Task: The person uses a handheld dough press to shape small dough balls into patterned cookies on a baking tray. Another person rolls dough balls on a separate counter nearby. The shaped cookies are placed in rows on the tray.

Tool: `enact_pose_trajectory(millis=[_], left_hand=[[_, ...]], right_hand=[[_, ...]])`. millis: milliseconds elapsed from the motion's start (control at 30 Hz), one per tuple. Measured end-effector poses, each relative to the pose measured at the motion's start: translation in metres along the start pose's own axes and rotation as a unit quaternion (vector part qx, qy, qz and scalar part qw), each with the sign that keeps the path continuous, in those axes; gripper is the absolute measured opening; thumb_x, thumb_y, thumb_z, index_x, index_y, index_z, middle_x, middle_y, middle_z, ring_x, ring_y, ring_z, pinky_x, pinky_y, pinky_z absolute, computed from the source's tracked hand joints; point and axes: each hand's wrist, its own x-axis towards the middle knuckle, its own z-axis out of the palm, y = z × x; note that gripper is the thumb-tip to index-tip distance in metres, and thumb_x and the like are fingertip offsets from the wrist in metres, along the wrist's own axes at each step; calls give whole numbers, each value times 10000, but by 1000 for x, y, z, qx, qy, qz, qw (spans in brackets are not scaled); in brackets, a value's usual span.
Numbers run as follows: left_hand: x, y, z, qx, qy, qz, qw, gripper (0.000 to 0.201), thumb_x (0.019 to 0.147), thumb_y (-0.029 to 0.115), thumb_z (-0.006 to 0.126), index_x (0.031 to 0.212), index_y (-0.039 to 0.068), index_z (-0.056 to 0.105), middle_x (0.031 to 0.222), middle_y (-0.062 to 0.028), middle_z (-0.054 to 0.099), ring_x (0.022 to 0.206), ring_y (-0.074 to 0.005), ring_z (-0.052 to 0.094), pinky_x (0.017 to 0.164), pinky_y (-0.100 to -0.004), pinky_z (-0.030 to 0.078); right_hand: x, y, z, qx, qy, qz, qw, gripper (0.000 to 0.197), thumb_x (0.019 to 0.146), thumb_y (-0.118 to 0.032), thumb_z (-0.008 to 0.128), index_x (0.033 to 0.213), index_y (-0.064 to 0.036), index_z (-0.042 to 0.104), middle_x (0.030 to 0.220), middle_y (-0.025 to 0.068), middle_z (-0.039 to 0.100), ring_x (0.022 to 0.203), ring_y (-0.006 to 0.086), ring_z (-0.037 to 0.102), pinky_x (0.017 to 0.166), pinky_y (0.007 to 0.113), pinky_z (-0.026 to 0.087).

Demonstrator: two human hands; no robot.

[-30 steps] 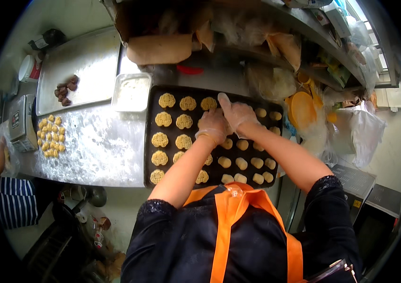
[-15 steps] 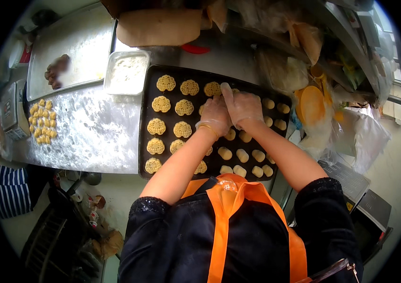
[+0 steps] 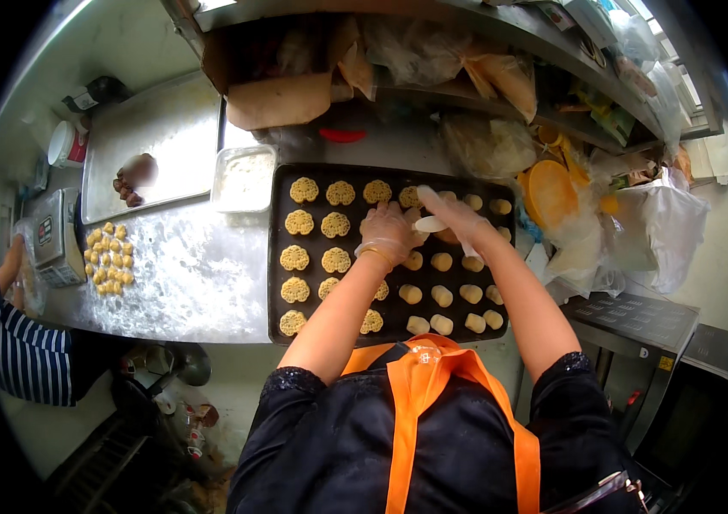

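Observation:
Both my hands wear clear plastic gloves over a dark baking tray (image 3: pixel 282 248). On its left side sit several flat, patterned dough pieces (image 3: pixel 335 224); on the right stand plain, stubby dough cylinders (image 3: pixel 442 295). My left hand (image 3: pixel 388 233) is closed near the tray's middle, beside a small white piece with a rounded end (image 3: pixel 426 224). That piece seems to be in its grip, though its lower part is hidden. Just right of it, my right hand (image 3: pixel 460 221) holds its fingers stretched out, with the palm side hidden. Both forearms cover part of the tray.
Left of the tray stand a container of white powder (image 3: pixel 244 180), small dough balls (image 3: pixel 109 259) on the floured worktop (image 3: pixel 201 274), a metal tray (image 3: pixel 179 128) with brown lumps and a scale (image 3: pixel 59 236). A person in striped sleeves (image 3: pixel 25 347) is at far left. Bags (image 3: pixel 659 227) crowd the right.
My right hand has come away from my left, and the white piece now shows between them. Another patterned dough piece is visible in the far row. The whole view has shifted.

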Motion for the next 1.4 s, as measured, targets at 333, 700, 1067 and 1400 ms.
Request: enact_pose_trajectory(millis=[333,700,1067,1400], left_hand=[[-13,-6,1,0,44,13,999,720,791,431,848,1408,129,635,1328,-124,668,1272,-345,585,1083,-465,442],[-14,-21,5,-44,59,53,996,803,740,310,908,1457,131,594,1369,-158,636,1285,-390,565,1091,-497,456],[-33,-10,-16,-742,-183,-56,642,768,925,201,826,1585,70,454,1497,-78,559,1289,-220,601,1082,-356,524],[-30,-13,-3,-758,-108,-97,636,618,1037,161,705,1589,69,444,1454,-102,606,1251,-212,630,1113,-361,527]], right_hand=[[0,46,26,313,-83,-21,946,474,918,-383,868,1259,-87,726,1119,1,743,1000,75,665,847,208,511],[-5,72,8,534,-125,-41,835,374,957,-314,834,1174,-47,690,942,13,652,775,59,570,670,193,464],[-33,117,-15,698,-282,-135,644,475,1036,-384,710,1266,22,619,981,138,672,796,140,555,703,227,482],[-58,116,-41,729,-301,-129,601,710,1011,-562,678,1318,76,617,1065,168,691,864,207,618,735,277,512]])
